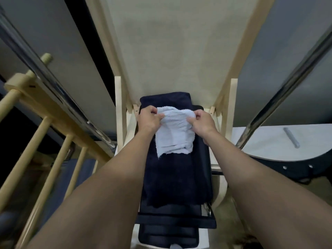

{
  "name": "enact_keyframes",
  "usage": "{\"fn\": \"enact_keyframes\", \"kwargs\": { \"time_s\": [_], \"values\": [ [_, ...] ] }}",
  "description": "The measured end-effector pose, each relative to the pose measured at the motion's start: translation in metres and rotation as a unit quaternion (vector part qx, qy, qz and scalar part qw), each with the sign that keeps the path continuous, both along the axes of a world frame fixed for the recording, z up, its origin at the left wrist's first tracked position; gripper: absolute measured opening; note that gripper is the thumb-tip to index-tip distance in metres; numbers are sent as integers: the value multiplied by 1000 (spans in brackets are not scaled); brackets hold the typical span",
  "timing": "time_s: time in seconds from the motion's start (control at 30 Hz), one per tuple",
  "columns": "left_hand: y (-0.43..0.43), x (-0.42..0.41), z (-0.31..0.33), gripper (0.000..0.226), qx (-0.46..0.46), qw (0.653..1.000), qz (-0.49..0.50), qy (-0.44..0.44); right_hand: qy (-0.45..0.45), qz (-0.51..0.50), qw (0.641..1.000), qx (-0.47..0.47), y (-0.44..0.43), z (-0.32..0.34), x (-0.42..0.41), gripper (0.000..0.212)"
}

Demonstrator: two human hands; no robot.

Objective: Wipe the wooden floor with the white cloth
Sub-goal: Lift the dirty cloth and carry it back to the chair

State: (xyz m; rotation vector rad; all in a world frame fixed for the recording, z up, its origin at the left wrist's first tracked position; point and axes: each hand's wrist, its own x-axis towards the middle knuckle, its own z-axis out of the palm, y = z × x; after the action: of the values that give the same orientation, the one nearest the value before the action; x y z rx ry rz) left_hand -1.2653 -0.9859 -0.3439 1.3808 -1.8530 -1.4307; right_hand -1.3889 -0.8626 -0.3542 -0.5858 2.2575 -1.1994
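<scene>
Crumpled white terry cloth (175, 135) on dark plush towel (177, 178), left hand (150, 118) and right hand (202, 122) each pinching its upper corners

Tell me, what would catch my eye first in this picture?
In the middle, the left hand and the right hand pinch the top of a white cloth. It lies against a dark blue towel set within a pale wooden frame. A wooden railing slants along the left.
</scene>
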Motion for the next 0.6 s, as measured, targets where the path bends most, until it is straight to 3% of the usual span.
{"fn": "enact_keyframes", "kwargs": {
  "time_s": [0.07,0.13,0.23,0.3,0.4,0.5,0.6],
  "values": [
    [-14,-8,-8,8,-49,999,-14,6,12,-4,1000,-19,-15,-9,-10,18],
    [-15,-2,-14,5,-157,986,-55,-10,20,-16,999,-42,-16,-16,-8,20],
    [4,28,-28,18,-308,926,-192,-107,44,-14,999,-13,3,-30,11,27],
    [20,49,-37,21,-326,888,-267,-186,82,11,996,35,20,-34,26,33],
    [33,63,-41,23,-307,858,-313,-267,181,115,967,135,32,-24,40,42],
    [37,55,-28,28,-271,864,-298,-302,216,156,944,193,41,2,52,46],
    [46,53,-10,31,-213,923,-214,-236,176,97,970,136,60,25,72,48]
  ]
}}
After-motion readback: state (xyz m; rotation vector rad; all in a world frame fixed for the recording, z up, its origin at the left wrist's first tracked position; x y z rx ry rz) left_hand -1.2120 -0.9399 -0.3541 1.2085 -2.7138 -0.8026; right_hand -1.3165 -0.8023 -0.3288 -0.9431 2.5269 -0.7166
